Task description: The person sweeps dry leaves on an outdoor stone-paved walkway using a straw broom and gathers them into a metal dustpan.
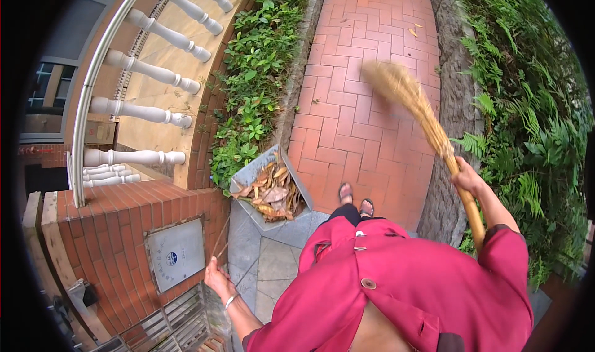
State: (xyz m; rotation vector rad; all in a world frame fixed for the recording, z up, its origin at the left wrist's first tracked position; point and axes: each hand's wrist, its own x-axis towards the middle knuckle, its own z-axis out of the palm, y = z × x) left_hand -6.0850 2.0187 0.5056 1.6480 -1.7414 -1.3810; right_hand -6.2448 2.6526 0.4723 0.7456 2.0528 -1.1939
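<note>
Head view looks down on a person in a red buttoned jacket [403, 277] standing on a red brick path [359, 91]. Right hand [466, 177] has its fingers closed round the wooden handle of a straw broom [427, 119], whose bristle head is blurred above the bricks, well ahead of the sandalled feet [356, 198]. Left hand [218, 279], with a bangle at the wrist, has its fingers wrapped round the thin wire handle of a grey metal dustpan [248, 181]. The dustpan rests at the left edge of the path, just beside a strip of green plants [254, 73], and holds a heap of dry brown leaves [273, 194]. A brick pillar [118, 228] bearing a pale plaque [176, 254] stands to the left of the left hand, below a white balustrade [142, 73]. Ferns [527, 116] line the right side.
</note>
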